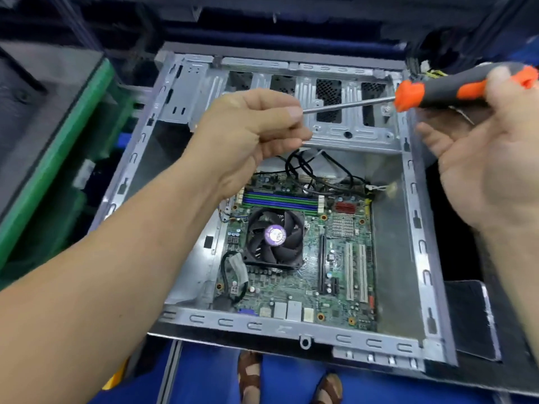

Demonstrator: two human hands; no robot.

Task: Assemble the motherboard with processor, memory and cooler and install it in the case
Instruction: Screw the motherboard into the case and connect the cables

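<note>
Motherboard seated flat in case, cooler and memory fitted. Left hand pinching screwdriver tip, maybe a screw: cannot tell. Right hand gripping handle, lower fingers loose. Board stiff but fragile: edges only, never cooler.

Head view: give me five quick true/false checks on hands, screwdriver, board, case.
1. The right hand holds the screwdriver by its handle. True.
2. The left hand rests on the fan. False: it is raised above the board, its fingers pinched at the screwdriver's tip.
3. The motherboard lies inside the case. True.
4. No cooler is fitted on the board. False: a black fan with a purple hub sits on it.
5. The screwdriver tip is seated in a board screw. False: it is held up in the air, above the case.
</note>
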